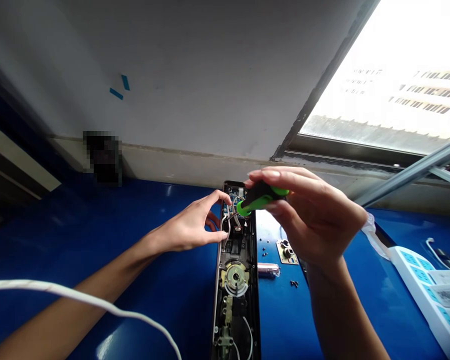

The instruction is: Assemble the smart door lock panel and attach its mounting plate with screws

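Observation:
A long, narrow black housing (254, 300), like an opened electronic door lock, lies lengthwise on the blue table, its inside facing up. It holds a blue circuit board (232, 192), white wires (229, 227) and a round metal part (237, 276). My left hand (189, 225) rests at its upper left edge. The thumb and index finger are spread, their tips at the edge and wires, with no object gripped between them. My right hand (315, 210) is closed round the handle of a black and green screwdriver (260, 199). The screwdriver slants down left, its shaft reaching in among the wires below the board.
Right of the housing lie small dark screws (294, 284), a metal plate (286, 251) and a shiny cylinder (269, 270). A white power strip (416, 280) stands farther right. A white cable (123, 312) crosses the lower left. Behind the table (153, 210) are a wall and window.

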